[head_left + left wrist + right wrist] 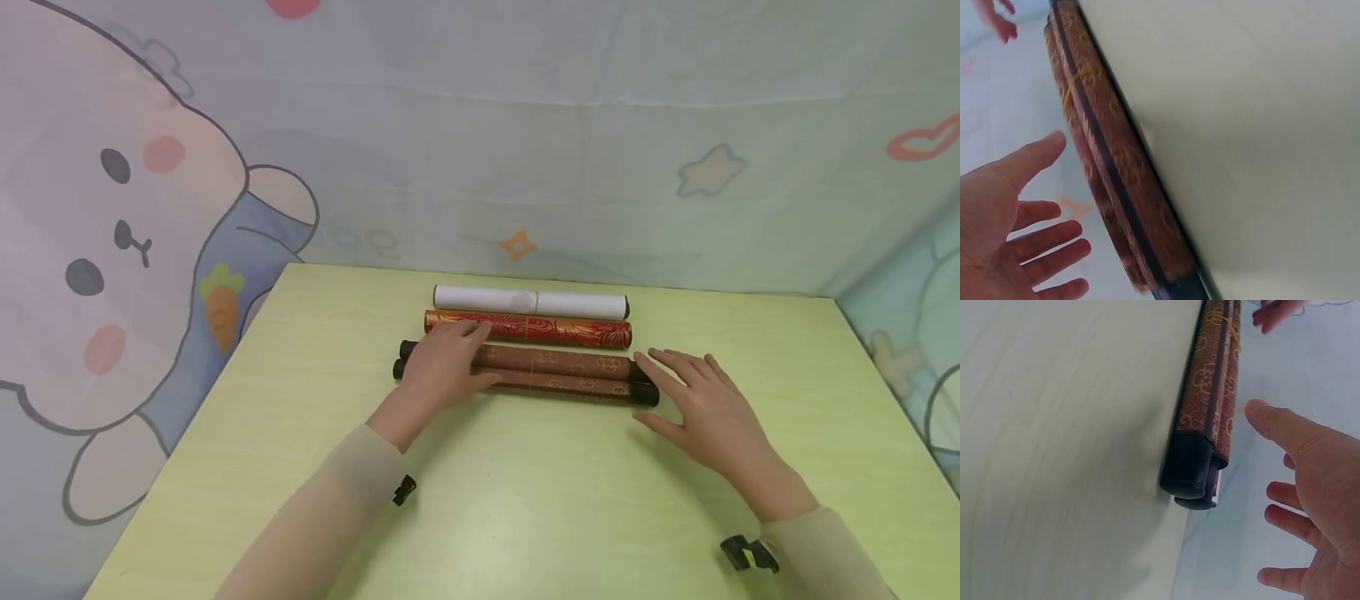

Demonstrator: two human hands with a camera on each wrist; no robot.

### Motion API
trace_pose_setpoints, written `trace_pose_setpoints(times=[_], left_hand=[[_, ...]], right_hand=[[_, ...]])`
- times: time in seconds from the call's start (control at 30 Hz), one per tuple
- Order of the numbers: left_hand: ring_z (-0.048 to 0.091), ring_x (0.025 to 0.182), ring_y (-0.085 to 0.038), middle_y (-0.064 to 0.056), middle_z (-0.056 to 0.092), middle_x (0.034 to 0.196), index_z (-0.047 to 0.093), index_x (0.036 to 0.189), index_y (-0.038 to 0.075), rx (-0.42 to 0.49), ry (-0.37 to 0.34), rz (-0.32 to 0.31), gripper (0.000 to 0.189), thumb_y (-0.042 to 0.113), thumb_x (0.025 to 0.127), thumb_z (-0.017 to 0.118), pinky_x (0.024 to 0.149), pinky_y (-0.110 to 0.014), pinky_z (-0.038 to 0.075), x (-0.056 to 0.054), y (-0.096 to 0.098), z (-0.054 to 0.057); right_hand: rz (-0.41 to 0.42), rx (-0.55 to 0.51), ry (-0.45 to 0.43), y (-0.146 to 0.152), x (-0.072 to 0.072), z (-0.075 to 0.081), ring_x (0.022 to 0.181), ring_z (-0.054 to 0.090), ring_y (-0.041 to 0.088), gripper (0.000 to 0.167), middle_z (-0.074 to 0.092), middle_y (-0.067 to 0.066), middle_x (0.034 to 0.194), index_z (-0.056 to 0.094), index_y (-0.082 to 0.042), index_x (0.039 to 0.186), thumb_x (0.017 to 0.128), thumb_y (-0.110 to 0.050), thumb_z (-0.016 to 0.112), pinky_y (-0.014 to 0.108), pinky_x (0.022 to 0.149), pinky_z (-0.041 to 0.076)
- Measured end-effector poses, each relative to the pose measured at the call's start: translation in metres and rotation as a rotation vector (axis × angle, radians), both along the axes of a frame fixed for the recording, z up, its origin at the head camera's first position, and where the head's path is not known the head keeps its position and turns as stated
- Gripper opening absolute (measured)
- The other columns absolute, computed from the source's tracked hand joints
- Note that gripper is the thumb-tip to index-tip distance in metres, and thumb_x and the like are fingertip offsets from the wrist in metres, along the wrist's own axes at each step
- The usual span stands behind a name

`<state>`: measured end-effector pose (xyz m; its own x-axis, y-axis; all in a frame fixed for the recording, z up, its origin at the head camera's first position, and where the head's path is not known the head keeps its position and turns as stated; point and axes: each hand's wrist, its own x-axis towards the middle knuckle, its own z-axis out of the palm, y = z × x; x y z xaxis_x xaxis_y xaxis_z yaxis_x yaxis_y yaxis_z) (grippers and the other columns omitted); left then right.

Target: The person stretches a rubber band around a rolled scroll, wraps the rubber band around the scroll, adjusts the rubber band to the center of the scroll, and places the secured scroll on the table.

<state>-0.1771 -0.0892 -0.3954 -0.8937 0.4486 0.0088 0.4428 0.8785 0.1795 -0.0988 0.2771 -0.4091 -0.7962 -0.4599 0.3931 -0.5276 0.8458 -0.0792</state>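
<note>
Two brown patterned scrolls with black end knobs lie side by side on the table, the front scroll (562, 386) and the rear scroll (555, 359). A thin yellow tie circles the brown fabric (1129, 162). Over their left part hovers my left hand (442, 360), fingers spread, hiding a stretch of both. My right hand (708, 417) is at their right ends, thumb apart from the fingers, close to the black knobs (1186, 465). Neither palm holds anything in the wrist views. Just behind lies a red-and-gold scroll (570, 332), and behind that a white scroll (480, 299) with a tie.
The scrolls lie roughly parallel on a pale yellow-green table (525, 508). A cloth backdrop (480, 150) with cartoon prints hangs right behind the table's back edge. Small black clips (403, 490) show near both sleeve cuffs.
</note>
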Motion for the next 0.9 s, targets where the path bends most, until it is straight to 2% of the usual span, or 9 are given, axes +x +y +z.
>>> trace_pose_setpoints(times=[0.1,0.23,0.47,0.67,0.9], left_hand=[[0.055,0.142,-0.037,-0.016,0.058,0.154,0.053,0.158,0.008,0.044,0.050,0.025,0.078,0.051,0.098,0.077,0.126,-0.053,0.035,0.005,-0.024,-0.001],[0.056,0.140,-0.041,-0.020,0.057,0.154,0.056,0.154,0.005,0.084,0.119,0.095,0.076,0.048,0.096,0.080,0.124,-0.059,0.035,0.012,-0.057,-0.004],[0.048,0.146,-0.046,-0.025,0.047,0.161,0.050,0.158,0.004,0.115,0.131,0.196,0.080,0.048,0.097,0.078,0.123,-0.067,0.030,0.025,-0.100,-0.010],[0.044,0.147,-0.051,-0.027,0.043,0.164,0.047,0.160,0.003,0.149,0.108,0.251,0.080,0.048,0.099,0.074,0.122,-0.071,0.028,0.040,-0.121,-0.018],[0.035,0.152,-0.052,-0.028,0.033,0.169,0.041,0.164,0.005,0.168,0.070,0.287,0.084,0.051,0.101,0.070,0.122,-0.076,0.022,0.055,-0.131,-0.029]], right_hand=[[-0.011,-0.020,0.005,0.002,0.000,0.002,0.128,0.058,0.047,0.078,0.061,0.021,0.144,0.057,-0.010,0.154,0.087,-0.035,0.088,0.074,0.108,0.041],[-0.053,-0.052,-0.004,0.006,0.002,0.001,0.128,0.056,0.048,0.080,0.060,0.022,0.145,0.056,-0.009,0.155,0.085,-0.031,0.089,0.074,0.109,0.040],[-0.189,-0.113,-0.099,0.015,0.016,-0.002,0.137,0.049,0.051,0.087,0.053,0.024,0.155,0.047,-0.012,0.161,0.088,-0.033,0.088,0.068,0.117,0.035],[-0.251,-0.153,-0.137,0.021,0.025,-0.011,0.141,0.045,0.054,0.091,0.047,0.028,0.159,0.041,-0.012,0.166,0.090,-0.037,0.086,0.077,0.115,0.031],[-0.319,-0.159,-0.174,0.025,0.036,-0.020,0.152,0.035,0.053,0.097,0.037,0.029,0.166,0.031,-0.014,0.170,0.093,-0.044,0.082,0.084,0.112,0.025]])
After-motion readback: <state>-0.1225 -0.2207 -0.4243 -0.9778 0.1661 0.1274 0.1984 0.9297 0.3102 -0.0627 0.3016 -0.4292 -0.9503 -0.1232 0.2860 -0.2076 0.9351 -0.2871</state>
